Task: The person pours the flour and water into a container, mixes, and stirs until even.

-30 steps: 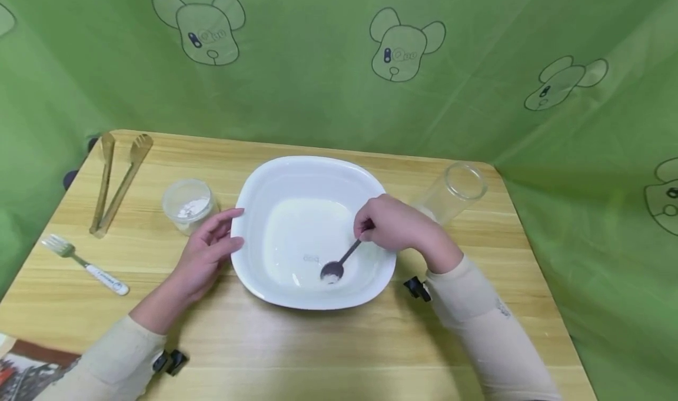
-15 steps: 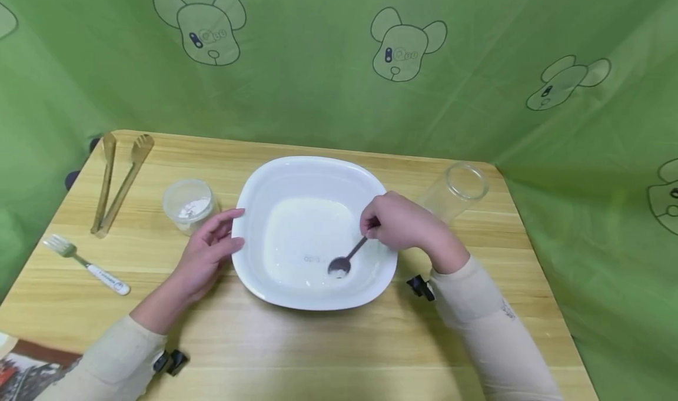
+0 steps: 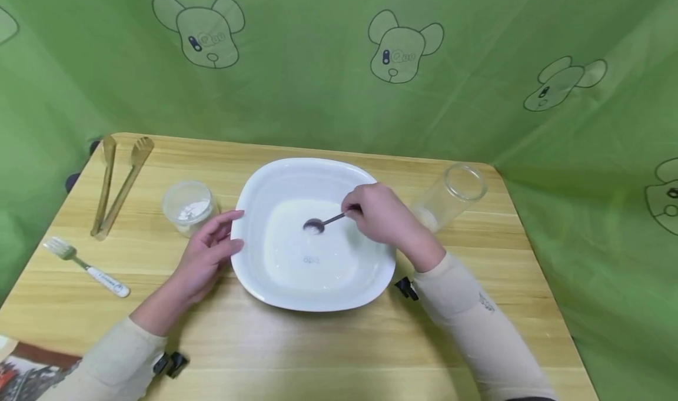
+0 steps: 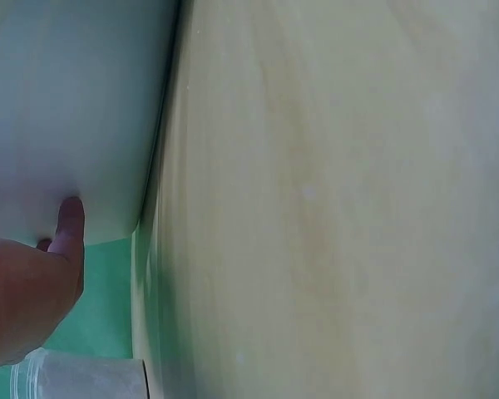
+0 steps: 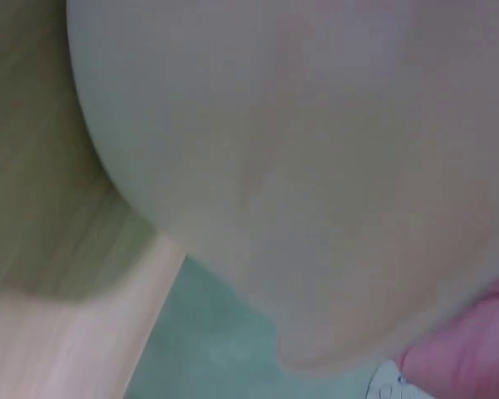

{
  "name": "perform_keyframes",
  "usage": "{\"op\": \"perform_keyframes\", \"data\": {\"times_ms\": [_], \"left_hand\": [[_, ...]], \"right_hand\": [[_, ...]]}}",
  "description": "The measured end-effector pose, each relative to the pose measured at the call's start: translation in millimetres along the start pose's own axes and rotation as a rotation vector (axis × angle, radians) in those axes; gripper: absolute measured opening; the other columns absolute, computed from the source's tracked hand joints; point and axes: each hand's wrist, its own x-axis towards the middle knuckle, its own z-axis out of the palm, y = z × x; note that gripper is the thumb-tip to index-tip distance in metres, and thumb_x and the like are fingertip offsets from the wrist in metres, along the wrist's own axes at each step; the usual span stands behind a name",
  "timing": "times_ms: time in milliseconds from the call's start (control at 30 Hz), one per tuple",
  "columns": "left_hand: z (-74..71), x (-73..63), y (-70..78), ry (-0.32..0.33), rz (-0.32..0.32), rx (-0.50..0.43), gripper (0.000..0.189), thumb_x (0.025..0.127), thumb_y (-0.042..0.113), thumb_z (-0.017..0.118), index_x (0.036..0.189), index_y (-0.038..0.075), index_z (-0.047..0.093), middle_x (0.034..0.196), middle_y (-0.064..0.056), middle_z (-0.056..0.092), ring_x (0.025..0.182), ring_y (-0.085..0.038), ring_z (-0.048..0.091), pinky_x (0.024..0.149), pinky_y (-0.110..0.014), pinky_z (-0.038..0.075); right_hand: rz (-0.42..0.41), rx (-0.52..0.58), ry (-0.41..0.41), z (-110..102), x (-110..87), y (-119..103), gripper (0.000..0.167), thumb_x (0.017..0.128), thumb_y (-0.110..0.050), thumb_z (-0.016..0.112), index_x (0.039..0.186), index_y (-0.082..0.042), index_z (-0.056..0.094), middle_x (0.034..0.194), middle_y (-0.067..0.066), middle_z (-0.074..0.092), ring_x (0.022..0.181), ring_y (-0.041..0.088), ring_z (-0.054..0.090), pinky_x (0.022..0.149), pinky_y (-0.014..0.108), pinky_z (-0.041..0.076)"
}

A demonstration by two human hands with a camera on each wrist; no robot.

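My left hand holds the left rim of a white basin, with thumb and fingertips at the edge. In the left wrist view a finger presses against the basin's outer wall. My right hand reaches over the right rim and pinches the handle of a dark spoon. A little white powder lies in the spoon's bowl, over the middle of the basin. The right wrist view is filled mostly by the basin's outside; there the spoon is hidden.
Left of the basin stands a clear tub with white powder, near wooden tongs and a fork. A clear glass with something white at its bottom stands behind my right hand. Green curtain hangs beyond the wooden table.
The spoon has moved from the front right of the basin back and to the left, over its middle, along with my right hand. My left hand stays on the rim.
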Motion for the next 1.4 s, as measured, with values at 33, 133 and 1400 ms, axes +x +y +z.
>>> {"op": "perform_keyframes", "data": {"times_ms": [33, 133, 1400], "left_hand": [[-0.2, -0.2, -0.2, 0.0, 0.0, 0.001, 0.053, 0.091, -0.011, 0.059, 0.141, 0.006, 0.052, 0.132, -0.013, 0.058, 0.111, -0.022, 0.062, 0.087, -0.032, 0.057], [-0.3, -0.3, -0.3, -0.002, 0.0, 0.005, 0.053, 0.091, -0.01, 0.06, 0.141, 0.006, 0.052, 0.132, -0.013, 0.058, 0.111, -0.022, 0.062, 0.087, -0.032, 0.057], [-0.7, -0.9, 0.3, 0.004, -0.009, 0.022, 0.052, 0.092, -0.008, 0.06, 0.141, 0.007, 0.052, 0.133, -0.012, 0.058, 0.112, -0.022, 0.061, 0.089, -0.031, 0.056]], "right_hand": [[-0.037, 0.031, -0.026, 2.0, 0.3, -1.6, 0.015, 0.09, 0.002, 0.068, 0.086, -0.01, 0.077, 0.082, -0.003, 0.069, 0.076, 0.013, 0.062, 0.071, 0.029, 0.054], [-0.087, 0.112, -0.138, 1.4, -2.5, -4.2, 0.015, 0.09, 0.002, 0.069, 0.085, -0.011, 0.076, 0.081, -0.006, 0.068, 0.074, 0.011, 0.06, 0.07, 0.028, 0.053], [0.123, 0.103, -0.058, 4.9, 12.5, 2.7, 0.008, 0.09, -0.008, 0.072, 0.088, -0.01, 0.079, 0.074, -0.008, 0.068, 0.067, 0.012, 0.059, 0.066, 0.03, 0.051]]}}
